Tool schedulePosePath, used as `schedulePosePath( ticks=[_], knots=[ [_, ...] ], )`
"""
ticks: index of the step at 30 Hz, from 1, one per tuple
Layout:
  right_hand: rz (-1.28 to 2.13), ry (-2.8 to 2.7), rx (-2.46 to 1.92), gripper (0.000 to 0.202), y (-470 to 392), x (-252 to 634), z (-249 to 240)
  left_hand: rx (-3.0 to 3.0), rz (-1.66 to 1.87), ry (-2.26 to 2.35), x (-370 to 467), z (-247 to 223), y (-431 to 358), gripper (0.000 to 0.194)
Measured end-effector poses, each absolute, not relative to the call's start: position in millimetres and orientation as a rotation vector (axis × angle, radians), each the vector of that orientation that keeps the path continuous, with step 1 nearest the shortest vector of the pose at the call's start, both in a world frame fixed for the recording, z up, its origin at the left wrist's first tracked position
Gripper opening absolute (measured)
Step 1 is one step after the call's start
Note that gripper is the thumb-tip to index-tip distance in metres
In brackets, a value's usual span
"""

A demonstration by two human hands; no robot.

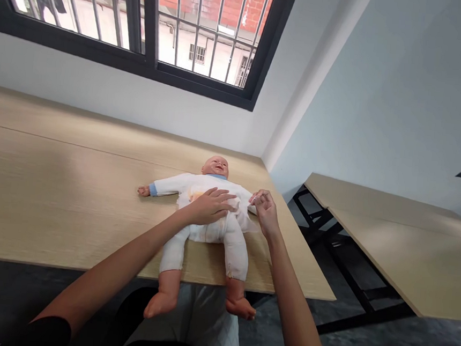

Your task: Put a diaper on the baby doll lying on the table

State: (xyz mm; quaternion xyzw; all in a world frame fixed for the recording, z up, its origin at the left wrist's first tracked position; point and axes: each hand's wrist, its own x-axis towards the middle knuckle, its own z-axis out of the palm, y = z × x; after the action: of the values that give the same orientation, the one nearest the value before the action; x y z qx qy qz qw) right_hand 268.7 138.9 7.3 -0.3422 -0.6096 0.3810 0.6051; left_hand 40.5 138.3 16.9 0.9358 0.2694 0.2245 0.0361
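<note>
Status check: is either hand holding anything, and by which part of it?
The left hand lies flat over the doll, gripping nothing visible. The right hand is pinched beside the white cloth; whether it holds an edge cannot be told.

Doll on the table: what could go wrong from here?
The doll lies with its feet past the near edge of the table; a pull that way might slide it off. The thin white material by the right hand might bunch if tugged while the left hand lies on the doll.
</note>
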Motion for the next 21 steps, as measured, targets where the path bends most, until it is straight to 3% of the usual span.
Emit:
schedulePosePath(
  ticks=[4,8,13,21],
  knots=[
    [0.816,-1.495,-0.808,0.035,136.4,267.9,8.9,2.879,0.638,0.872,42.8,12.6,138.1,0.033],
    [0.800,-1.808,-0.850,0.026,134.1,247.4,20.3,2.593,0.857,0.827,45.1,8.2,143.2,0.024],
    [0.779,-2.001,-0.944,0.016,144.1,210.4,31.4,2.134,1.145,0.884,44.4,0.3,153.4,0.067],
    [0.782,-1.882,-1.062,0.022,160.5,188.0,8.0,1.952,1.206,0.754,43.0,4.8,155.9,0.074]
  ],
)
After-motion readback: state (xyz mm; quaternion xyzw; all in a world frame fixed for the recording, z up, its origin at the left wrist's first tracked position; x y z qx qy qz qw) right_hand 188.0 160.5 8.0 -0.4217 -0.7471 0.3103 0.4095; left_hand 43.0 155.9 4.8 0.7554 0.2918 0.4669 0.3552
